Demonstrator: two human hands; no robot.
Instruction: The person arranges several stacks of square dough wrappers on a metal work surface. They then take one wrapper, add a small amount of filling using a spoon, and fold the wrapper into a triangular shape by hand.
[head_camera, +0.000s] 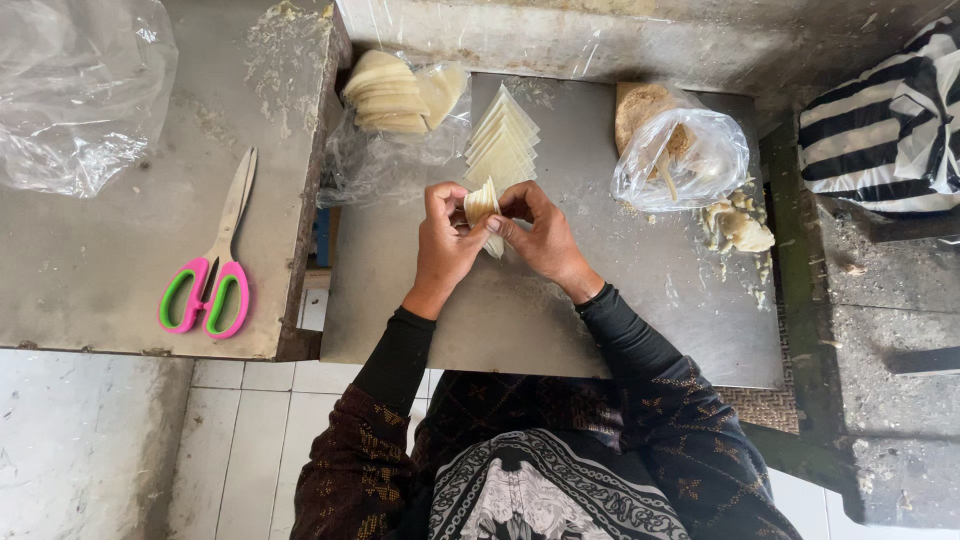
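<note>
Both hands meet over the steel worktop (520, 320): the left hand (443, 245) and right hand (540, 235) pinch one pale folded wrapper (483, 207) between fingertips, mid-fold. Judging by the piles, a few folded pieces (385, 95) lie done on clear plastic behind, while a fanned stack of flat sheets (502, 145) remains. A clear bag (685, 160) sits to the right; no labels show. Pink-and-green scissors (208, 280) lie untouched on the left.

Steel table (600, 330), white tiled floor (250, 440), grimy wall (600, 30).
</note>
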